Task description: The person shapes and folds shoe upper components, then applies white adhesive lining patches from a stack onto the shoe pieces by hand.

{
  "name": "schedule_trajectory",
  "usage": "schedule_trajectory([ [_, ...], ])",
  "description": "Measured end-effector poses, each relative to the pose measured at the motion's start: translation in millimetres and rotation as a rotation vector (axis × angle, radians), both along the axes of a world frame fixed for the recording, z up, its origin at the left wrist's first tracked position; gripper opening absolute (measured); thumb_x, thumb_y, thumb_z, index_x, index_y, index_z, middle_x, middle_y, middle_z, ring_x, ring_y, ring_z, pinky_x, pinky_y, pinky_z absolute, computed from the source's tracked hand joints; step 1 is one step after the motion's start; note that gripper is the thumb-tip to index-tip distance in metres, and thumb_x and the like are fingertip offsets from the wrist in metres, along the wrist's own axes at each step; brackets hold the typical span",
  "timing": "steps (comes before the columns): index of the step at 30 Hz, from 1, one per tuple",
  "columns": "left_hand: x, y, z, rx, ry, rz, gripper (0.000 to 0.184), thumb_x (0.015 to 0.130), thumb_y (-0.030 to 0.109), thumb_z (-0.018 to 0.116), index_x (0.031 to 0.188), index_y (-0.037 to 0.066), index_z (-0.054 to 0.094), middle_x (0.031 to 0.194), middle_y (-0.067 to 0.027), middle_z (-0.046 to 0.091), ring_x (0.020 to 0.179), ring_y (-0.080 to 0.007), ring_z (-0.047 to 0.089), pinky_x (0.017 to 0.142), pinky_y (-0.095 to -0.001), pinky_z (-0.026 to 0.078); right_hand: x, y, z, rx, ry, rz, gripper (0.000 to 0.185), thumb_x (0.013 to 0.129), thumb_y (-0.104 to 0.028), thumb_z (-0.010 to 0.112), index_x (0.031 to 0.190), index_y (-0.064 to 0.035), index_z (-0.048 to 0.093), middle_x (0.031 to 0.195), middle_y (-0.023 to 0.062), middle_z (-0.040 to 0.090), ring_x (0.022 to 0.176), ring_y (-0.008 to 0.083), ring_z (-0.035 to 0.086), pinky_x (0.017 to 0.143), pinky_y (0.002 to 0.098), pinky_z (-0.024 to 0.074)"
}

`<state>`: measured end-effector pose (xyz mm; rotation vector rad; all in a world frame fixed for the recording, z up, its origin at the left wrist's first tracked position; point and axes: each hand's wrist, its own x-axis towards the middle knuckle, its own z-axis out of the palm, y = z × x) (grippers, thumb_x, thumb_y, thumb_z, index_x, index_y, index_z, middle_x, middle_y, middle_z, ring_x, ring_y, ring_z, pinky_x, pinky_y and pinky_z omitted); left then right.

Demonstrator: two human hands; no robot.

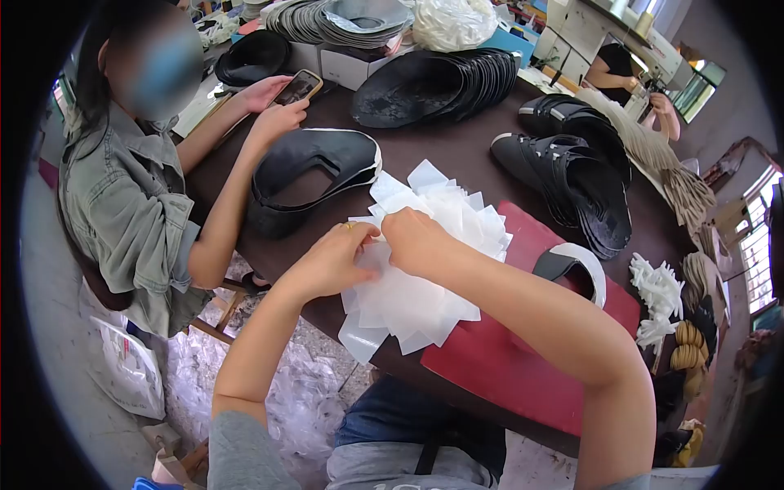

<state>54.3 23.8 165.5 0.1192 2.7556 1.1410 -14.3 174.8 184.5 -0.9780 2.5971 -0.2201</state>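
A fanned pile of thin white translucent sheets [425, 302] lies on the dark table, partly over a red mat [523, 376]. Over its upper left part are both of my hands, close together. My left hand [339, 255] has its fingers bent, thumb and forefinger apart, at the sheets. Right beside it, my right hand [415, 241] is closed with its fingertips at the sheets; what it pinches is hidden. A black shoe upper [314, 167] with a white edge lies just beyond my left hand. On the red mat, right of my right forearm, rests a black and white curved piece [572, 269].
A person [139, 196] sits at the left holding a phone [300, 86]. Stacked black uppers [441, 86] stand at the back, more uppers [572, 171] at the right. White strips [656, 298] lie on the right edge. Another person [621, 73] works at the far right.
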Motion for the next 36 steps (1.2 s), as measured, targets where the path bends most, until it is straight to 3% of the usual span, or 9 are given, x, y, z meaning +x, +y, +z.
schedule_trajectory([
  [3,-3.5,-2.9,-1.9,0.085,-0.198,0.024,0.051,0.072,0.004,0.070,0.121,0.005,0.055,0.095,-0.0108,0.066,0.086,-0.0270,0.059,0.080,-0.0349,0.047,2.4,-2.4,-0.4,0.042,-0.015,-0.036,0.014,0.073,-0.005,0.071,0.084,0.0015,0.066,0.096,0.0165,0.064,0.086,0.0313,0.063,0.076,0.0362,0.0515],
  [7,19.9,-3.6,-16.6,0.058,0.279,-0.081,0.037,0.082,0.007,0.064,0.118,0.003,0.056,0.096,-0.0112,0.065,0.083,-0.0260,0.059,0.082,-0.0317,0.045,0.0,25.6,-14.6,-0.370,-0.107,0.030,0.009,0.073,-0.003,0.069,0.078,0.0012,0.063,0.087,0.0115,0.061,0.080,0.0284,0.062,0.072,0.0348,0.0506],
  [10,17.0,-4.3,-20.3,0.273,0.181,-0.065,0.032,0.086,0.011,0.059,0.117,0.004,0.056,0.097,-0.0102,0.066,0.086,-0.0276,0.060,0.079,-0.0332,0.046,15.3,39.5,-21.1,-0.445,0.000,0.137,0.009,0.074,-0.003,0.066,0.078,-0.0011,0.059,0.082,0.0078,0.057,0.074,0.0246,0.059,0.068,0.0328,0.0488],
  [12,18.1,-3.9,-21.6,0.479,0.076,-0.045,0.027,0.090,0.015,0.054,0.116,0.006,0.056,0.098,-0.0092,0.067,0.089,-0.0291,0.061,0.077,-0.0347,0.047,39.5,46.7,-21.7,-0.271,0.658,0.482,0.010,0.075,-0.005,0.062,0.082,-0.0047,0.054,0.080,0.0064,0.055,0.071,0.0223,0.057,0.067,0.0314,0.0479],
  [14,20.7,-1.4,-20.8,0.364,0.137,-0.086,0.026,0.092,0.015,0.052,0.115,0.005,0.057,0.100,-0.0096,0.067,0.090,-0.0285,0.061,0.078,-0.0339,0.047,77.7,55.6,10.5,-0.146,0.643,0.592,0.012,0.077,-0.007,0.059,0.085,-0.0065,0.050,0.079,0.0071,0.054,0.070,0.0209,0.056,0.066,0.0299,0.0473],
  [18,25.1,1.9,-17.8,0.013,0.323,-0.214,0.026,0.096,0.016,0.045,0.112,0.004,0.060,0.107,-0.0105,0.066,0.094,-0.0267,0.062,0.081,-0.0313,0.046,108.2,90.3,53.3,-0.252,0.365,0.415,0.014,0.077,-0.005,0.060,0.087,-0.0029,0.051,0.082,0.0102,0.056,0.071,0.0213,0.058,0.066,0.0310,0.0484],
  [28,43.0,3.1,-8.0,0.349,0.074,0.095,0.021,0.093,0.013,0.051,0.107,0.003,0.062,0.106,-0.0076,0.066,0.089,-0.0272,0.060,0.081,-0.0324,0.047,90.8,99.3,24.1,-0.536,0.125,-0.104,0.024,0.082,0.002,0.059,0.105,0.0018,0.064,0.092,0.0115,0.065,0.075,0.0248,0.063,0.066,0.0311,0.0500],
  [32,62.7,21.8,-10.8,0.171,0.673,0.211,0.018,0.086,0.016,0.062,0.101,0.006,0.064,0.098,-0.0051,0.066,0.085,-0.0244,0.059,0.077,-0.0325,0.048,72.6,89.6,3.5,-0.463,-0.041,-0.207,0.021,0.082,0.001,0.057,0.101,0.0026,0.067,0.091,0.0129,0.066,0.078,0.0264,0.063,0.068,0.0318,0.0503],
  [36,68.3,44.4,-23.6,-0.160,0.669,-0.051,0.035,0.077,0.022,0.071,0.106,0.005,0.062,0.103,-0.0068,0.064,0.088,-0.0256,0.058,0.081,-0.0331,0.047,63.7,80.7,-3.2,-0.350,-0.072,-0.204,0.020,0.082,0.000,0.055,0.098,0.0025,0.068,0.092,0.0138,0.066,0.078,0.0272,0.063,0.069,0.0325,0.0504],
])
